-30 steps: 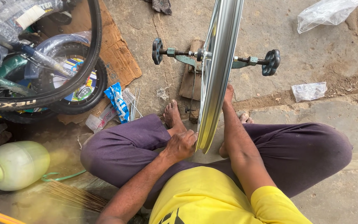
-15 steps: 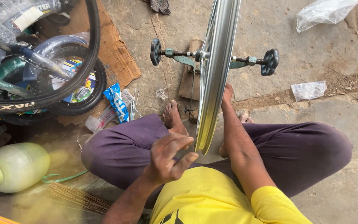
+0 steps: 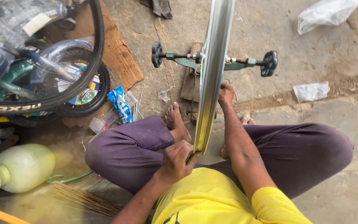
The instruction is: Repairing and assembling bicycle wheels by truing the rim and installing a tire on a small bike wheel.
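Note:
A shiny metal bicycle wheel rim [image 3: 210, 74] stands upright, seen edge-on, held in a truing stand whose two black knobs [image 3: 157, 54] [image 3: 269, 63] stick out left and right. My left hand [image 3: 178, 161] grips the near lower edge of the rim between my knees. My right hand [image 3: 226, 93] reaches past the rim's right side and touches it lower down, near the stand's wooden base [image 3: 190, 83]. I sit on the ground in purple trousers and a yellow shirt, with bare feet on either side of the rim.
Bicycle tyres [image 3: 63, 95] and plastic-wrapped parts are piled at the left on cardboard [image 3: 119, 62]. A pale green jug [image 3: 21, 168] lies at lower left beside a broom [image 3: 83, 199]. A blue packet [image 3: 119, 103], loose spokes [image 3: 136, 105], a white plastic bag [image 3: 328, 14] and paper [image 3: 311, 91] lie on the concrete.
My left hand came off the rim with fingers spread half a second ago and has closed on the rim's lower edge again. The right hand has stayed in place.

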